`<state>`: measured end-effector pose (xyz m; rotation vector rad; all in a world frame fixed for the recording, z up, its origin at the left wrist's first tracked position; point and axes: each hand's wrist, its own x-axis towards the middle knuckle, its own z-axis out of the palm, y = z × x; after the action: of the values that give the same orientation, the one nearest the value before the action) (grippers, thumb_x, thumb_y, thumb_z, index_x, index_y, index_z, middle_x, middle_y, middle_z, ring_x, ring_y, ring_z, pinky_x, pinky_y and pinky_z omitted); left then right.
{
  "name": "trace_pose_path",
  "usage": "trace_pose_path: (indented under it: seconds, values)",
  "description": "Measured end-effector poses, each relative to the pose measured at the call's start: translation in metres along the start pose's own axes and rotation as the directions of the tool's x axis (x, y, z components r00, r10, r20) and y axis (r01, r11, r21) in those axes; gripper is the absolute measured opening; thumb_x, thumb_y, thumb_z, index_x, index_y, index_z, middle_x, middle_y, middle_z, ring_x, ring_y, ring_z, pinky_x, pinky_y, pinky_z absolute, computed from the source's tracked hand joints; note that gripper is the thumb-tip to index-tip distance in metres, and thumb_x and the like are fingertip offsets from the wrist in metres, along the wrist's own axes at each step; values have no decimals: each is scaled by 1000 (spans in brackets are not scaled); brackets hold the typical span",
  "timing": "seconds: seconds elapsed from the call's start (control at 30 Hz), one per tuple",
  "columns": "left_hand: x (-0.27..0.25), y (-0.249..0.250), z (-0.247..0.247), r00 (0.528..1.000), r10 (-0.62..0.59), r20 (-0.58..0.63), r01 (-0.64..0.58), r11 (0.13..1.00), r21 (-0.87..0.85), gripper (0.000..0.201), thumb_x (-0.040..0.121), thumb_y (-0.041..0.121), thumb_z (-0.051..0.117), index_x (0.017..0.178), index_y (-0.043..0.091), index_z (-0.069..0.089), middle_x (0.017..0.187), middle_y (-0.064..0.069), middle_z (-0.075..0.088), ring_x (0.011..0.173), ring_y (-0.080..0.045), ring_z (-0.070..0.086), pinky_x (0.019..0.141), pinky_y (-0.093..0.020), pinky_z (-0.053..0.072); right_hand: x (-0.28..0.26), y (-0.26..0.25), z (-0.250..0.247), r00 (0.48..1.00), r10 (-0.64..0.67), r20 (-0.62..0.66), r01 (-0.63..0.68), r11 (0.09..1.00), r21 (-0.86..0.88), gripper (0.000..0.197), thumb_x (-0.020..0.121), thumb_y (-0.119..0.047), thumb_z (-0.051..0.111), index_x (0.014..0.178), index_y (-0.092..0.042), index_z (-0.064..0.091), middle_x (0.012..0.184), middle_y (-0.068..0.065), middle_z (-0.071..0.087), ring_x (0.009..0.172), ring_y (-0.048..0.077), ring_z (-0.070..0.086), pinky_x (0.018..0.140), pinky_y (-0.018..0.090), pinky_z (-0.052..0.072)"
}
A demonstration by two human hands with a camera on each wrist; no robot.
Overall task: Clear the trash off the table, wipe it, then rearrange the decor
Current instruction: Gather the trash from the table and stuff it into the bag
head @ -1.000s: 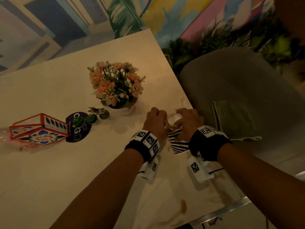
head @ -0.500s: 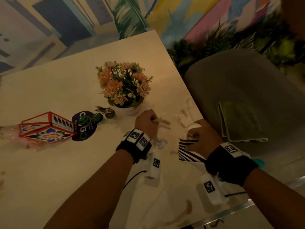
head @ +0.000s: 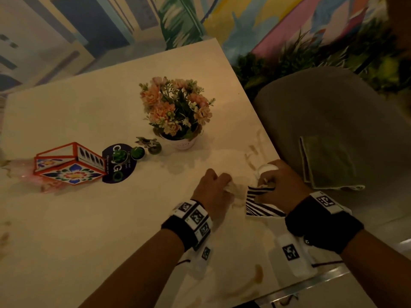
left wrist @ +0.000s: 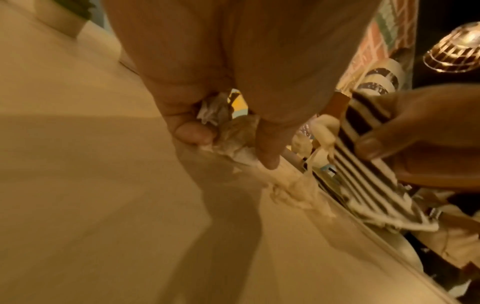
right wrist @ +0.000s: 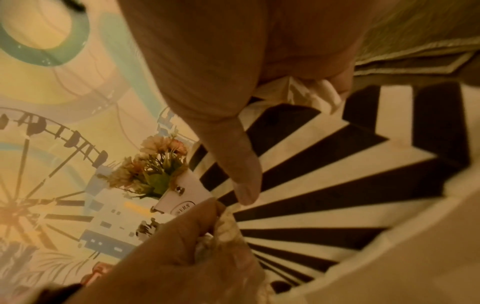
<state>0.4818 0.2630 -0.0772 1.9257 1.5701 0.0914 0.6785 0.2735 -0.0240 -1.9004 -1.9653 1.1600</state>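
Note:
My left hand (head: 222, 182) rests on the table (head: 89, 230) and pinches a crumpled scrap of paper trash (head: 230, 187) between thumb and fingers. In the left wrist view the crumpled trash (left wrist: 233, 142) sits in my left hand (left wrist: 233, 150), with loose bits trailing on the table. Just to the right, my right hand (head: 268, 182) grips the mouth of a black-and-white striped paper bag (head: 261, 206) at the table's right edge. The right wrist view shows my thumb pressed on the striped bag (right wrist: 337, 185) and white paper tucked under my fingers.
A flower pot (head: 178, 114) stands behind my hands. Left of it lie small green ornaments (head: 138, 152), a dark round coaster (head: 117, 165) and a colourful folded card stand (head: 69, 165). Brown stains (head: 258, 274) mark the table. A grey chair (head: 333, 107) holds a folded green cloth (head: 329, 163).
My hands were together at the bag, then the left went out over the table. It now holds crumpled trash close to the bag, which the right hand drew toward the table's edge.

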Motion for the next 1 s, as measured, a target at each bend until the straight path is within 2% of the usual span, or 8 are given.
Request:
trace_pose_path:
  seconds: [0.17, 0.4, 0.53, 0.67, 0.73, 0.8, 0.87, 1.0]
  values:
    - [-5, 3, 2, 997, 49, -57, -42, 992, 116, 33, 82, 6, 53, 114, 14, 48, 102, -11, 38, 83, -32, 44, 71, -43, 43, -7, -11, -15, 984, 37, -172, -24, 997, 75, 30, 57, -7, 87, 68, -15, 60, 123, 14, 46, 105, 30, 53, 83, 27, 39]
    - [-9, 0, -11, 992, -49, -113, 58, 995, 84, 32, 84, 8, 50, 116, 10, 48, 112, -11, 44, 89, -33, 52, 74, -42, 46, 3, -43, -60, 955, 69, -288, 0, 973, 232, 38, 69, -9, 80, 97, 8, 62, 100, 21, 60, 98, 30, 57, 70, 26, 38]
    - [-11, -6, -11, 990, -32, -139, 46, 994, 96, 28, 82, 8, 51, 110, 11, 50, 105, -11, 45, 82, -34, 52, 64, -36, 37, 7, -59, -68, 961, 132, -245, -46, 943, 329, 35, 72, -13, 77, 101, -19, 60, 101, -3, 54, 98, 14, 50, 82, 23, 36]
    - [-15, -13, -21, 987, -113, -116, 117, 992, 35, 25, 82, 11, 53, 106, 12, 50, 99, -7, 44, 82, -30, 48, 67, -31, 35, 8, -67, -67, 955, 176, -237, -69, 913, 401, 48, 73, -13, 75, 118, -16, 58, 108, -6, 50, 102, 13, 47, 86, 26, 37]
    - [-19, -19, -28, 956, -225, -189, 199, 969, -146, 10, 82, 5, 53, 91, 11, 54, 84, -4, 50, 75, -25, 48, 63, -22, 37, 5, -69, -66, 953, 194, -233, -77, 898, 434, 50, 74, -12, 75, 120, -18, 56, 110, -6, 51, 103, 13, 47, 86, 28, 38]
    - [-26, -31, -32, 894, -394, -214, 294, 876, -382, 20, 82, 0, 49, 68, 14, 48, 63, -2, 49, 58, -21, 44, 51, -15, 37, 2, -68, -65, 948, 211, -237, -80, 882, 465, 53, 73, -13, 76, 121, -19, 56, 116, -2, 55, 106, 17, 51, 89, 32, 43]
    - [-35, -46, -37, 855, -502, -129, 336, 726, -600, 27, 78, -4, 48, 59, 14, 44, 55, -8, 48, 52, -23, 41, 51, -28, 37, -1, -69, -65, 947, 219, -235, -83, 873, 480, 53, 73, -13, 75, 122, -20, 56, 119, -1, 57, 106, 18, 53, 88, 34, 44]
    - [-56, -53, -50, 856, -517, -20, 207, 378, -902, 20, 63, -16, 39, 56, 1, 46, 54, -13, 42, 44, -18, 29, 43, -22, 25, -9, -70, -62, 946, 235, -224, -92, 855, 510, 52, 74, -12, 73, 122, -22, 55, 120, -1, 57, 109, 22, 54, 92, 40, 46]
